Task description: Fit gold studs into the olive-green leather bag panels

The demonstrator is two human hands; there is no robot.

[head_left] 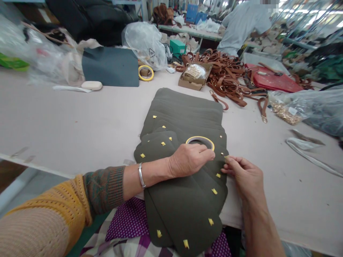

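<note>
A fanned stack of dark olive leather pieces [184, 110] lies on the pale table and hangs over its near edge, each piece dotted with small yellow tape tabs [214, 191]. My left hand [189, 159] rests on the stack with its fingers curled, gripping the near rim of a yellow tape roll [200, 141]. My right hand [245, 175] sits at the stack's right edge, its fingertips pinched on a small yellow bit at the edge of a piece.
A second tape roll [146, 72], a dark grey panel [110, 66] and plastic bags lie far left. A cardboard box of hardware [194, 75], brown straps [230, 78] and a red piece [273, 81] lie behind. Another person [245, 25] works at the back.
</note>
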